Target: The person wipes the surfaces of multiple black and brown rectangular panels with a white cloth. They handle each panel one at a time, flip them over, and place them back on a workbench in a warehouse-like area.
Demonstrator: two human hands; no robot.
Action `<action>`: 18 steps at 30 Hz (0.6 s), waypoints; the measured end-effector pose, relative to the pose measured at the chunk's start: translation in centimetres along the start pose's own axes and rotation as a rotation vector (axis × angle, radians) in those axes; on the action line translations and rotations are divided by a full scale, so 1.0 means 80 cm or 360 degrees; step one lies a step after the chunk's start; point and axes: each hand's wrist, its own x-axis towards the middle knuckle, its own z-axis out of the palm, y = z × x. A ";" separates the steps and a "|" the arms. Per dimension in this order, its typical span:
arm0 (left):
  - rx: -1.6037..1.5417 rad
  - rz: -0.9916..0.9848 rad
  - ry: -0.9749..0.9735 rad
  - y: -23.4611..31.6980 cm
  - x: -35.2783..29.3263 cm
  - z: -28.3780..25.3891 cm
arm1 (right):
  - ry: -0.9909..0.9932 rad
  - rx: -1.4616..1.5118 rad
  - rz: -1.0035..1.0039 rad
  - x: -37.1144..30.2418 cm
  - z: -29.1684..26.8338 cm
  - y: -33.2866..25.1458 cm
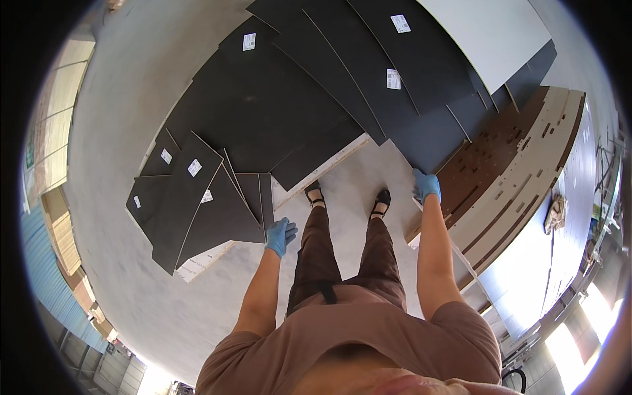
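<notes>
My left hand [281, 237], in a blue glove, is beside the right edge of a stack of small black panels [245, 227]. Its fingers are loosely bent and apart, with nothing visible in them. The right hand [426, 185], gloved the same way, is at the near corner of a large black panel [434, 135]. Its fingers bend round that corner, and their tips are partly hidden. More large black panels [263, 99] lie overlapping ahead of me, several with white labels [393, 79].
Brown and pale slotted boards [520, 178] are stacked on the right, next to a glossy white surface [520, 263] with a crumpled cloth [556, 214]. A white panel [497, 39] lies at the far right. My feet [380, 203] stand on grey floor between the stacks.
</notes>
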 end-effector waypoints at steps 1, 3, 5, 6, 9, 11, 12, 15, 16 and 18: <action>0.0022 0.0050 0.0000 0.002 -0.007 0.010 | 0.0239 -0.0520 -0.0208 -0.022 -0.013 -0.016; 0.0038 0.0176 -0.0025 0.040 -0.004 0.022 | 0.0627 -0.0918 -0.0665 -0.057 -0.004 -0.072; 0.0042 0.0216 -0.0046 0.056 -0.015 0.039 | 0.1029 -0.0893 -0.1249 -0.070 0.001 -0.113; 0.0060 0.0278 -0.0110 0.064 -0.018 0.052 | 0.1292 -0.0942 -0.1632 -0.066 0.005 -0.136; 0.0085 0.0463 -0.0237 0.105 -0.017 0.107 | 0.1290 -0.0929 -0.1482 -0.034 0.022 -0.204; 0.0036 0.0552 -0.0311 0.140 -0.016 0.147 | 0.1295 -0.1001 -0.1475 -0.025 0.049 -0.217; 0.0053 0.0606 -0.0355 0.158 -0.017 0.167 | 0.1197 -0.1097 -0.1307 -0.024 0.063 -0.218; 0.0000 0.0638 -0.0460 0.205 -0.013 0.232 | 0.1049 -0.1117 -0.1671 -0.054 0.102 -0.185; -0.0008 0.0654 -0.0488 0.217 -0.011 0.249 | 0.0985 -0.1207 -0.1702 -0.072 0.115 -0.166; -0.0122 0.0771 -0.0468 0.223 -0.008 0.284 | 0.0837 -0.1254 -0.1894 -0.107 0.128 -0.131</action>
